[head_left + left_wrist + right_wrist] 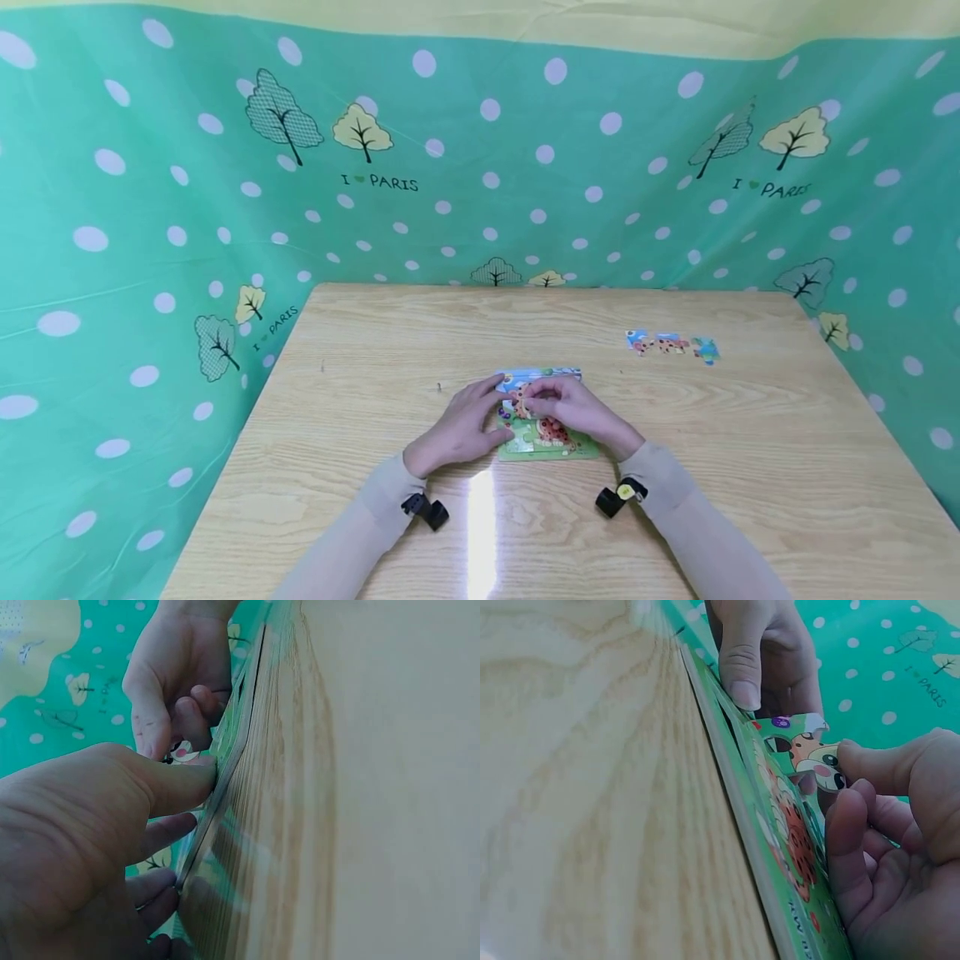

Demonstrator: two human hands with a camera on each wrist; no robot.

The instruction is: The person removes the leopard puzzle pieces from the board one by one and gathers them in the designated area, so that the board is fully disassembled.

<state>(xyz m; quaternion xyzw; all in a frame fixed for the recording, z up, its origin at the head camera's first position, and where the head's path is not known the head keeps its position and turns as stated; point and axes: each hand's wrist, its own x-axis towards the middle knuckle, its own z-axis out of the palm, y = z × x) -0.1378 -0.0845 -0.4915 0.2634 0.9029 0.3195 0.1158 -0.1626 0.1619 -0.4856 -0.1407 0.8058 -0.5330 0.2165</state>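
Observation:
A jigsaw puzzle board [517, 456] with a green and blue picture lies on the table. Between thumb and fingers my right hand [581, 408] pinches a puzzle piece [810, 754] showing a spotted animal's face. In the right wrist view the piece is tilted up over the board, next to the left thumb. My left hand [465, 423] rests at the board's left side, fingers spread, its thumb [187, 780] on the lower part. Other pieces sit inside the frame, among them a red spotted body [795, 832]. Both hands hide part of the picture.
Several loose puzzle pieces [670, 344] lie at the back right of the wooden table [390, 342]. A green dotted cloth [517, 208] hangs behind the table and along its sides. Each wrist wears a small black camera [431, 510].

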